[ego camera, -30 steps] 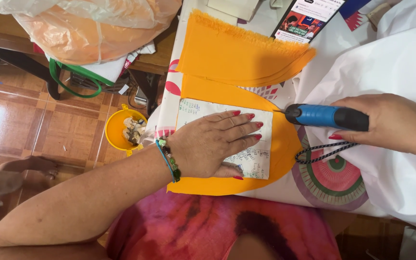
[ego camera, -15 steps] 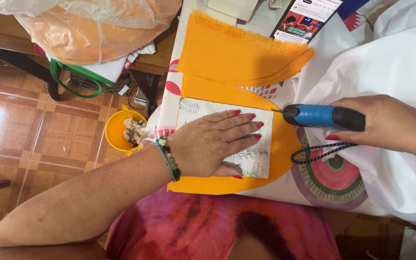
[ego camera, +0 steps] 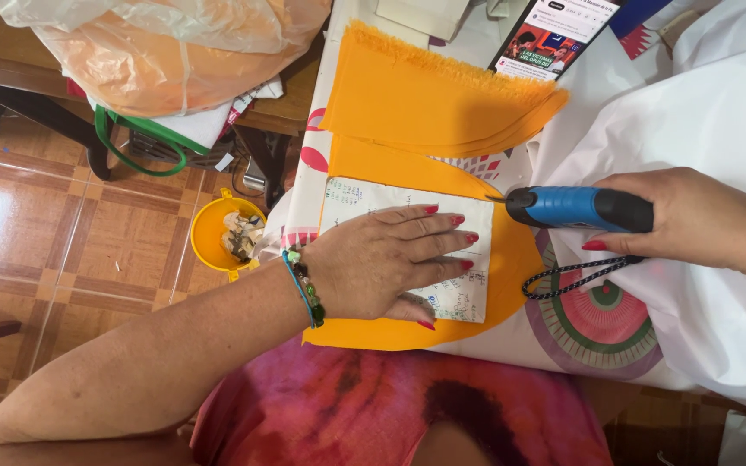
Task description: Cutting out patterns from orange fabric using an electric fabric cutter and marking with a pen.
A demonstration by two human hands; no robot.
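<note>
Orange fabric point(ego camera: 520, 259) edge meets blue cutter point(ego camera: 576, 209) tip.

Fabric point(ego camera: 429, 112): solid orange, folded stack at 12 o'clock. Paper template point(ego camera: 364, 203): white with fine dark print. Cutting tool point(ego camera: 576, 209) at 3 o'clock: blue body, black rear grip, black-and-white braided cord. Left hand point(ego camera: 382, 267): red nails, blue and green wrist beads. Bucket point(ego camera: 205, 237) at 9 o'clock: yellow. Floor tiles point(ego camera: 53, 242): glossy reddish-brown.
</note>
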